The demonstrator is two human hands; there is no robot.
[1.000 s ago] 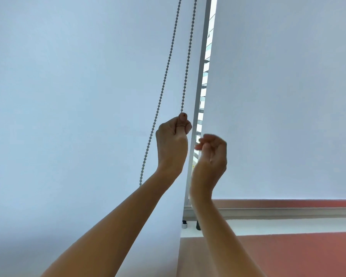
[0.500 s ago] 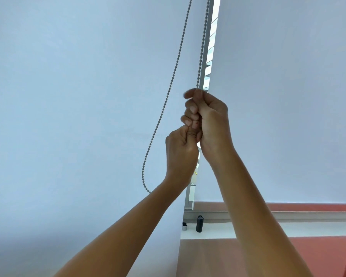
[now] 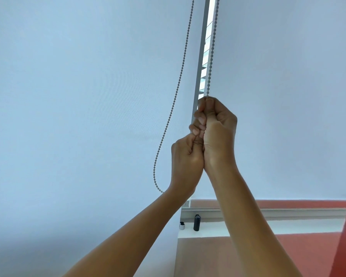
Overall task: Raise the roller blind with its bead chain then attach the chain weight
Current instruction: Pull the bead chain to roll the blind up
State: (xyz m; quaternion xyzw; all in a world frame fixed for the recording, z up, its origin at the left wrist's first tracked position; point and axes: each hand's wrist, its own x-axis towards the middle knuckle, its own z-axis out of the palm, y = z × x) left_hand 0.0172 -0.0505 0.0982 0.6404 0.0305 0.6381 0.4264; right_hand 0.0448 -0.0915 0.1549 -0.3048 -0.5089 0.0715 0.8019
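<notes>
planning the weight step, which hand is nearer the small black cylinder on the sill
Left. The left hand is lower, above the small black cylinder; the right hand is stacked higher and further right, both fists closed on the grey bead chain.

Left roller blind (image 3: 78, 116): matt woven cloth, fine weave texture visible, pale blue-white. Right roller blind (image 3: 288, 96): same matt fabric, smooth. Bead chain (image 3: 180, 82): small grey beads, dull finish, plastic or metal, can't tell. Window frame (image 3: 198, 76): smooth grey, satin, looks like painted metal. Sill (image 3: 300, 223): smooth white. Black cylinder (image 3: 196, 222) at the sill's left end: slightly glossy, likely plastic. Lower wall (image 3: 308, 252): matt reddish.
</notes>
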